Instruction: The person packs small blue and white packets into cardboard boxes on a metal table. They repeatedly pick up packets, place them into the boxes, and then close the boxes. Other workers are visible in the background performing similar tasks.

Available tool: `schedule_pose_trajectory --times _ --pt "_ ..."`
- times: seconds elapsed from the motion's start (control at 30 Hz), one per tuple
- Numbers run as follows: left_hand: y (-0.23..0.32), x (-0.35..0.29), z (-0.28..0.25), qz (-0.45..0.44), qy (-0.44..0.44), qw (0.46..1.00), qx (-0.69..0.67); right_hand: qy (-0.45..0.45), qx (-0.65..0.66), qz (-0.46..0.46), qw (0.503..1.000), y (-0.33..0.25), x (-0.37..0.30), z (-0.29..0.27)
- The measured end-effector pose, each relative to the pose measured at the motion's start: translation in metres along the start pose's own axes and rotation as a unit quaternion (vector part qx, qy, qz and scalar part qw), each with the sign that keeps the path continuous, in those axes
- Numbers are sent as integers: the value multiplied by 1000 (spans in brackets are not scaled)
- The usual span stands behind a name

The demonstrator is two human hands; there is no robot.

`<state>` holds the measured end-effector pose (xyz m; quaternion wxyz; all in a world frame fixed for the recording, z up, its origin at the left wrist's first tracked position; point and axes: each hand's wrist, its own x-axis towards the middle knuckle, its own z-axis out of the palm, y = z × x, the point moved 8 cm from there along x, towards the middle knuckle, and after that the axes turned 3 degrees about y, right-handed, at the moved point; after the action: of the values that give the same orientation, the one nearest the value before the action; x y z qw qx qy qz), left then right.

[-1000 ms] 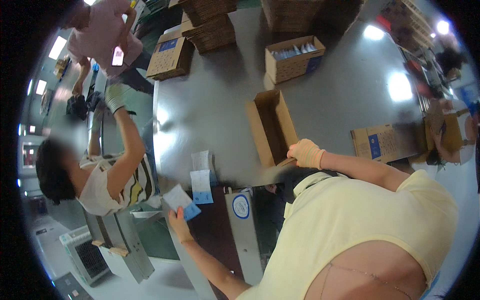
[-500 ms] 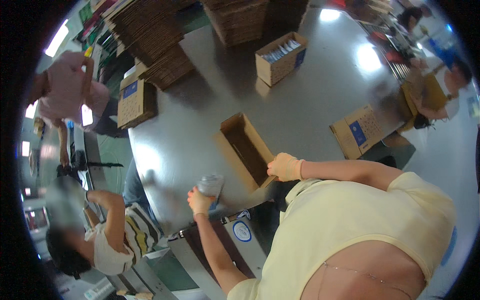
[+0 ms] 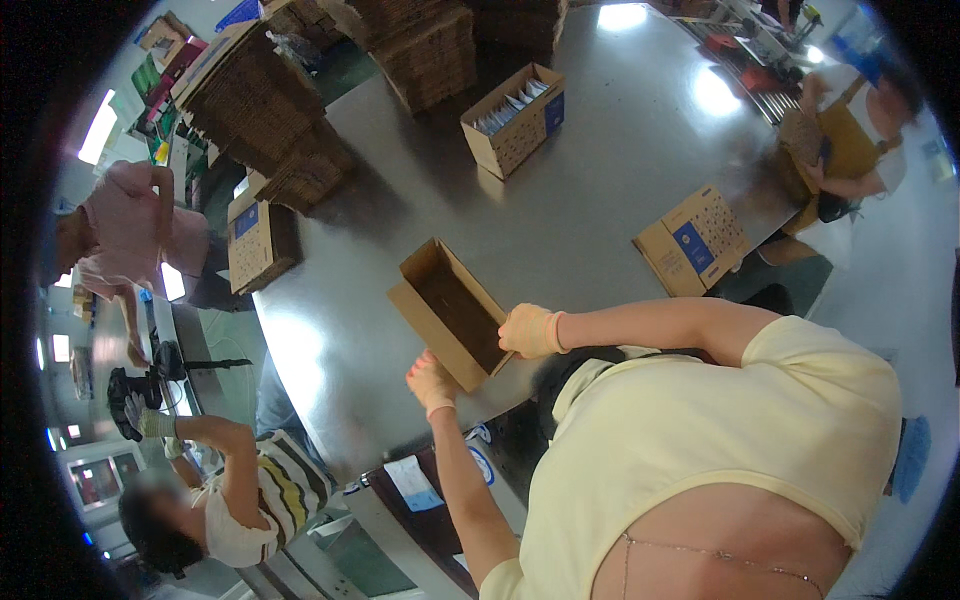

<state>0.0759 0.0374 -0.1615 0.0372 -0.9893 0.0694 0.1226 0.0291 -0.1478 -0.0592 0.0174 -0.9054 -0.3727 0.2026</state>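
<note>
**Both hands on the open carton at the table's near edge**

Open cardboard box (image 3: 452, 312) sits on the grey table (image 3: 600, 200), near edge, tilted, open side up, looks empty inside. Left hand (image 3: 432, 383), gloved, is at the box's near lower corner, fingers curled onto the wall. Right hand (image 3: 530, 331), gloved too, grips the near right rim, fingers closed over the edge.

Handling, my read: light, thin corrugated card. Walls are stiff along the folds but flex if squeezed mid-panel, and with no load it'll slide easily on that glossy top. Best hold is at corners and rims, two opposite points, as now. Pinching a loose flap would bend it.

Around it: a second open box with packets (image 3: 513, 125) further up the table, a printed closed box (image 3: 692, 240) to the right, flat cardboard stacks (image 3: 260, 110) at the far left. Other people work at the left and upper right edges.
</note>
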Motion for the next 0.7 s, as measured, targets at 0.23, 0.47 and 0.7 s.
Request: schedule_pose_trajectory --times 0.23,0.47,0.7 --pt "-46 -32 -154 -82 300 614 -725 -8 53 26 998 13 -5 8" --pt "43 -12 -81 2 259 755 -603 -20 30 -16 999 -9 9 9" --pt "100 -18 -117 64 300 920 -244 45 21 -7 999 12 -11 18"
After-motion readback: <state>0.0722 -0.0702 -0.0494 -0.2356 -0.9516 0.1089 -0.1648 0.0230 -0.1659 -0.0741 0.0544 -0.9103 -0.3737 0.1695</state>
